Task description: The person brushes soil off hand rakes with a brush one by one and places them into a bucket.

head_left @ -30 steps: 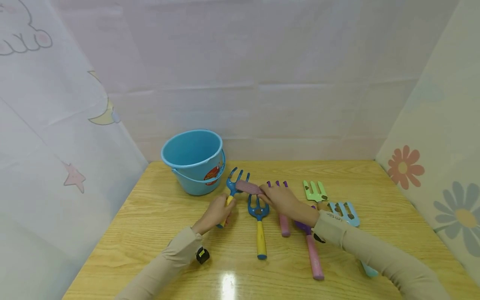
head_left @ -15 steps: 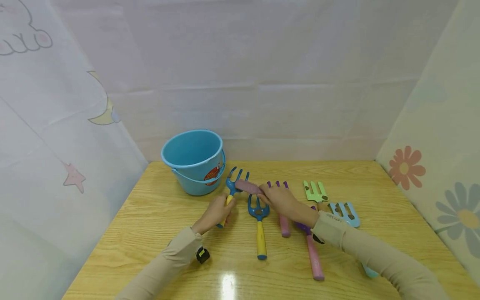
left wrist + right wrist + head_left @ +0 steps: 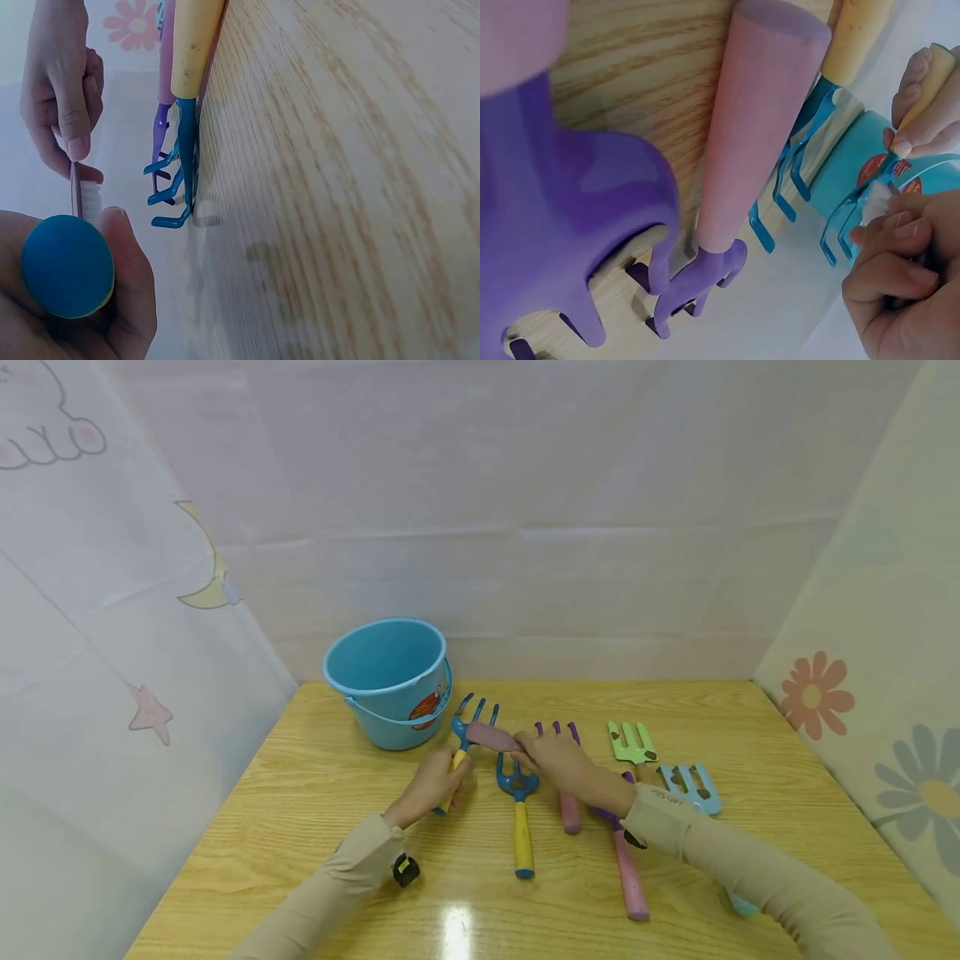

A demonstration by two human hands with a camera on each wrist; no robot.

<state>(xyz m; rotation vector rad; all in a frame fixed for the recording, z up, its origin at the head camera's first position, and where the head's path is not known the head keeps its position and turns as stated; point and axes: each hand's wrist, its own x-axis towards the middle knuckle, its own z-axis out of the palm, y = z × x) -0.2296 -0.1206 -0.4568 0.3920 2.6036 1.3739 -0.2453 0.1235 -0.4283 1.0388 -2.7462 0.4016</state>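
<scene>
My left hand (image 3: pixel 431 783) grips the yellow handle of a blue garden hand fork (image 3: pixel 461 728), its tines pointing away from me. In my right hand (image 3: pixel 558 762) is a small scrubbing brush (image 3: pixel 491 737) with a pinkish back. Its white bristles (image 3: pixel 91 201) show in the left wrist view, and the brush lies against the fork's tines. A brown patch marks one tine. Below the brush a second blue fork with a yellow handle (image 3: pixel 523 839) lies on the table. The right wrist view shows the held fork's tines (image 3: pixel 840 225) beside the brush.
A blue bucket (image 3: pixel 384 693) stands at the back left. Purple forks with pink handles (image 3: pixel 630 877), a green fork (image 3: pixel 631 743) and a light blue fork (image 3: pixel 693 787) with brown patches lie on the wooden table (image 3: pixel 285 827). My right sleeve covers part of the tools.
The brush in my right hand has shifted slightly across the fork's tines, leftward and toward me. My left hand holds the fork in the same place.
</scene>
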